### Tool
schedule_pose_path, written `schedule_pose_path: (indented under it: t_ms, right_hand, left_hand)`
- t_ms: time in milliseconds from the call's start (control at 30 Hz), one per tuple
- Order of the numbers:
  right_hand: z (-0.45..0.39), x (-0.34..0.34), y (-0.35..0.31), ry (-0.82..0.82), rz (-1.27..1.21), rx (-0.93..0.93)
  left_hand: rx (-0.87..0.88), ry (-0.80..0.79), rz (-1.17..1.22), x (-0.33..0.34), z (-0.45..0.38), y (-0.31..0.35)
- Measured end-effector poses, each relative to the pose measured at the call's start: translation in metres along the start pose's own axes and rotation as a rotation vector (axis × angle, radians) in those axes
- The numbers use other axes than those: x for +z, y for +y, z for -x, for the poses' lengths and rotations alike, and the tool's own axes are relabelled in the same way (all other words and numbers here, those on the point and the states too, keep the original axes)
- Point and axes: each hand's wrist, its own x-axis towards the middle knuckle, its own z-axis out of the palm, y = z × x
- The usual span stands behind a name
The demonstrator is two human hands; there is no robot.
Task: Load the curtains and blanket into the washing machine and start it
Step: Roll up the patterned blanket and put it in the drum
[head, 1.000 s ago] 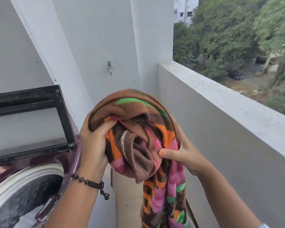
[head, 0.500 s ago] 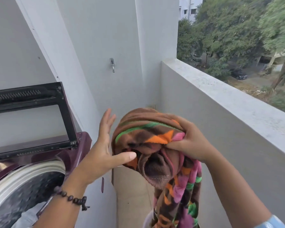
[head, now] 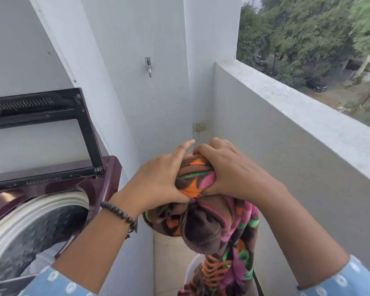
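A brown blanket (head: 203, 227) with orange, pink and green patterns hangs bunched in mid-air, right of the washing machine. My left hand (head: 156, 180) grips its upper fold from the left, thumb underneath, index finger stretched out. Fingers of my right hand (head: 233, 169) curl over the same fold from the right. The blanket's tail drops into a white tub (head: 192, 272) on the floor. The maroon top-load washing machine (head: 107, 176) stands at the left with its lid (head: 41, 116) raised. Pale cloth (head: 45, 259) lies inside the drum (head: 39, 227).
A grey parapet wall (head: 297, 116) runs along the right, with trees and a parked car beyond it. A tap (head: 149, 66) and a wall socket (head: 199, 126) sit on the back walls. A narrow strip of tiled floor (head: 169, 253) lies between machine and parapet.
My left hand, open beside the blanket half a second ago, now grips it again. Both hands have brought the bundle lower, and the view has tilted down.
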Motion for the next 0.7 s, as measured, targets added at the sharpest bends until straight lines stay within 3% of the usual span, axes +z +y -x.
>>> schedule_pose_path:
  t_ms: [200,300,467,600,700]
  right_hand:
    - [-0.006,0.005,-0.006,0.062,-0.002,0.034]
    - [-0.007,0.006,0.009,0.121,-0.292,0.002]
    - [0.012,0.017,0.046,-0.115,-1.105,0.089]
    - [0.017,0.042,0.049,-0.032,-1.311,0.169]
    - [0.007,0.051,0.039,0.138,-1.351,0.195]
  left_hand:
    - [0.012,0.155,0.040,0.010,-0.005,-0.006]
    - [-0.010,0.304,0.277,0.005,-0.006,-0.009]
    - [-0.090,0.570,0.806,-0.011,-0.007,-0.024]
    - [-0.085,0.789,1.185,-0.017,-0.012,-0.025]
    - [-0.103,0.866,1.248,-0.006,-0.014,-0.017]
